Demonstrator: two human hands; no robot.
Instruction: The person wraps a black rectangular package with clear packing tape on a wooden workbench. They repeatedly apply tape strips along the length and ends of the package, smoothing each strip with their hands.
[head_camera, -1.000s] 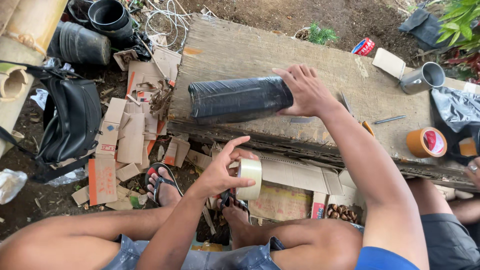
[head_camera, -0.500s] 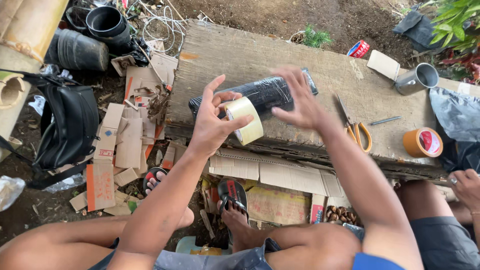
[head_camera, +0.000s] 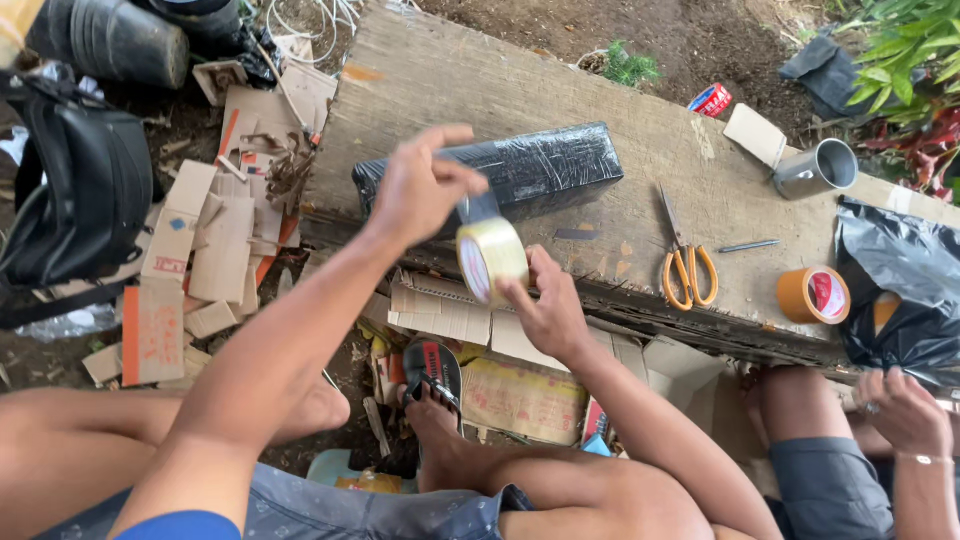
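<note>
The right hand (head_camera: 545, 310) grips a tape roll (head_camera: 492, 258) just in front of the table (head_camera: 640, 170) edge. The left hand (head_camera: 420, 190) pinches the pulled tape end above it. Just beyond both hands lies the black parcel (head_camera: 520, 170), long axis left to right, nearer the left hand. Scissors (head_camera: 685, 265) lie to the right.

I was looking down at an outdoor makeshift work spot: beyond my hands (head_camera: 425, 190) a rough wooden bench (head_camera: 640, 170) sat on bare dirt (head_camera: 700, 40), cardboard scraps (head_camera: 190, 260) littered the ground to their left, and green plants (head_camera: 900, 45) grew far off to the right.
</note>
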